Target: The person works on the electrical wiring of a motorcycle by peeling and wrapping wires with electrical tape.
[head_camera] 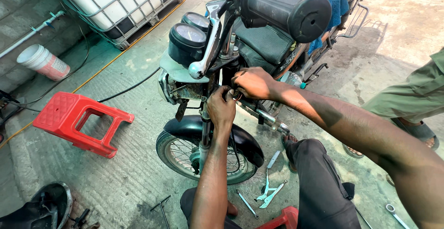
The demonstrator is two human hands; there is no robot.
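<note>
Both the left hand [221, 108] and right hand [252, 83] close narrowly around a small, stiff metal fitting [235, 94] beneath the black motorcycle's handlebar [282, 9], probably greasy, best pinched firmly.

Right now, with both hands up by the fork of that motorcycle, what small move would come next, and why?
Probably a small turn of the part pinched there: the left hand and right hand meet at the fork top, and the pliers lie unused on the ground.

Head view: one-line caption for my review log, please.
Both hands, left hand and right hand, work at the motorcycle fork; pliers lie below.
</note>
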